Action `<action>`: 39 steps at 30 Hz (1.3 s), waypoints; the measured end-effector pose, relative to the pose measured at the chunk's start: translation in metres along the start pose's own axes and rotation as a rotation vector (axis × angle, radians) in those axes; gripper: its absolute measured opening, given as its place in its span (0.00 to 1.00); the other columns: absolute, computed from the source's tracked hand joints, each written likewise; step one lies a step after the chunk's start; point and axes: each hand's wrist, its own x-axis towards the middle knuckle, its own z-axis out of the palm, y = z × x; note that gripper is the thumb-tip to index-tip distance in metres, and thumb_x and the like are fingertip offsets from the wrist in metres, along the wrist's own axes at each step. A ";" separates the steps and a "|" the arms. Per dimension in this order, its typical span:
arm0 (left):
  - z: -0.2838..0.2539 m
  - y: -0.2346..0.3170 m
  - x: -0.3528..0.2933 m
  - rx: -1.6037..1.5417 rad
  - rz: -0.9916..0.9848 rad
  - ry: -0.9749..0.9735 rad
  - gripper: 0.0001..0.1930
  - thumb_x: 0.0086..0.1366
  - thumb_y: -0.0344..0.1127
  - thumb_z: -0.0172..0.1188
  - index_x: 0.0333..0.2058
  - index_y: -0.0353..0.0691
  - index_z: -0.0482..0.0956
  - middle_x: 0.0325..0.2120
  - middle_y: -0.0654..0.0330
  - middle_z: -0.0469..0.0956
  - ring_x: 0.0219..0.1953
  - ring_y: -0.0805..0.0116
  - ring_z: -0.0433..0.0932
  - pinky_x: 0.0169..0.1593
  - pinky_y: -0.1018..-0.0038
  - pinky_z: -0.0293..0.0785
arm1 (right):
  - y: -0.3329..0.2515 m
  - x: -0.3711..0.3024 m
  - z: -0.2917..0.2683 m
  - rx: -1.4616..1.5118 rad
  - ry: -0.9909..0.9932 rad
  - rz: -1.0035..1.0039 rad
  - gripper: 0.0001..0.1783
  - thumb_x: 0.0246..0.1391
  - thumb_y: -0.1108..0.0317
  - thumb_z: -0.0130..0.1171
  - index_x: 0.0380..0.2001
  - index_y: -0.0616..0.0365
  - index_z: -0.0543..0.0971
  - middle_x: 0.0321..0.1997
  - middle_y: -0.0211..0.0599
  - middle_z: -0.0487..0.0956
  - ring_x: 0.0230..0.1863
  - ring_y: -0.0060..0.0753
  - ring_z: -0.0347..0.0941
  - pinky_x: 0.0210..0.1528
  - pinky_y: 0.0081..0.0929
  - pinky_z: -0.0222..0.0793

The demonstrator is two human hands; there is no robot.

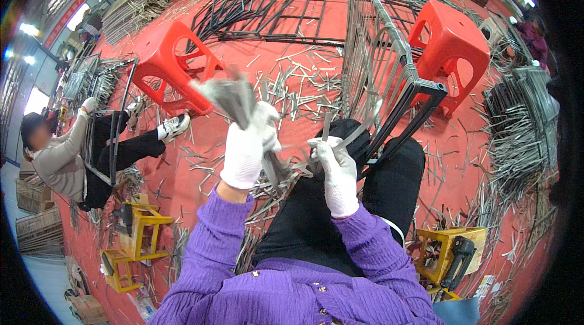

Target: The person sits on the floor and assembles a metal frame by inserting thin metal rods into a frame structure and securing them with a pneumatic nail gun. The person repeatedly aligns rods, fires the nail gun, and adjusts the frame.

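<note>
My left hand [244, 150], in a white glove, is closed round a bundle of grey flat strips [233, 101]. The bundle's upper end is smeared by motion, and its lower ends hang below the hand. My right hand [336, 174], gloved too, pinches a thin grey strip [363, 128] that curves up and right; another short strip end stands up by its fingers. A black metal frame [409, 123], partly strung with grey strips, stands upright against my right leg, just beyond the right hand. My hands are apart, above my lap.
Red plastic stools stand at left [159, 68] and right [453, 45]. Black metal frames [267, 12] lie ahead on the red floor [243, 60] among scattered strip scraps. A strip pile [517, 136] is at right. A nail gun [459, 261] rests by a yellow stool [432, 258]. A co-worker [67, 155] sits left.
</note>
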 end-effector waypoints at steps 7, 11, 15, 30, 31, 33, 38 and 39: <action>0.013 -0.020 -0.013 0.254 -0.214 -0.090 0.13 0.70 0.41 0.58 0.45 0.38 0.81 0.34 0.64 0.81 0.33 0.78 0.76 0.37 0.79 0.71 | -0.011 -0.001 -0.002 -0.128 -0.176 0.057 0.17 0.69 0.60 0.50 0.40 0.63 0.80 0.30 0.30 0.81 0.30 0.17 0.74 0.34 0.21 0.70; 0.013 -0.023 -0.003 0.238 0.033 0.008 0.14 0.73 0.45 0.52 0.42 0.41 0.78 0.36 0.60 0.82 0.33 0.73 0.79 0.36 0.80 0.72 | -0.009 -0.003 -0.007 -0.353 -0.304 -0.188 0.14 0.69 0.63 0.48 0.40 0.61 0.79 0.33 0.39 0.80 0.34 0.33 0.77 0.38 0.31 0.72; 0.014 -0.012 0.006 -0.015 -0.230 0.008 0.14 0.73 0.48 0.51 0.43 0.44 0.73 0.36 0.53 0.84 0.32 0.66 0.83 0.32 0.74 0.77 | 0.000 -0.009 -0.015 -0.731 -0.677 -0.315 0.12 0.66 0.62 0.49 0.36 0.60 0.75 0.33 0.50 0.77 0.38 0.55 0.76 0.38 0.43 0.72; 0.021 0.008 0.002 0.137 -0.057 0.042 0.09 0.73 0.40 0.54 0.40 0.41 0.76 0.18 0.72 0.65 0.18 0.83 0.60 0.24 0.81 0.58 | -0.027 -0.030 -0.071 -0.670 0.573 -0.635 0.19 0.60 0.69 0.58 0.54 0.62 0.72 0.52 0.42 0.74 0.50 0.39 0.73 0.56 0.36 0.67; 0.022 0.006 -0.001 0.179 -0.041 0.006 0.09 0.73 0.40 0.54 0.40 0.40 0.76 0.19 0.72 0.66 0.19 0.83 0.60 0.24 0.82 0.58 | -0.031 -0.013 -0.085 -0.679 0.696 -0.638 0.21 0.61 0.70 0.58 0.56 0.63 0.70 0.53 0.40 0.73 0.50 0.34 0.72 0.56 0.34 0.67; 0.032 -0.001 -0.008 0.196 0.036 0.035 0.09 0.74 0.39 0.53 0.40 0.39 0.76 0.19 0.72 0.65 0.19 0.83 0.60 0.24 0.82 0.58 | -0.027 0.016 -0.102 -0.275 0.332 -0.496 0.22 0.66 0.65 0.54 0.59 0.62 0.66 0.51 0.35 0.73 0.46 0.25 0.70 0.54 0.28 0.68; 0.038 0.015 -0.016 0.169 -0.046 -0.243 0.10 0.74 0.39 0.53 0.40 0.37 0.75 0.18 0.73 0.64 0.17 0.83 0.59 0.22 0.81 0.56 | -0.017 0.067 -0.099 -0.142 0.222 -0.486 0.19 0.71 0.49 0.46 0.35 0.53 0.75 0.23 0.19 0.68 0.24 0.13 0.63 0.27 0.17 0.59; 0.039 0.021 -0.016 0.201 -0.069 -0.221 0.10 0.74 0.39 0.53 0.40 0.37 0.75 0.18 0.73 0.64 0.17 0.84 0.59 0.22 0.81 0.56 | -0.021 0.076 -0.090 -0.067 0.306 -0.481 0.20 0.70 0.48 0.47 0.34 0.52 0.75 0.22 0.18 0.67 0.22 0.12 0.62 0.25 0.16 0.57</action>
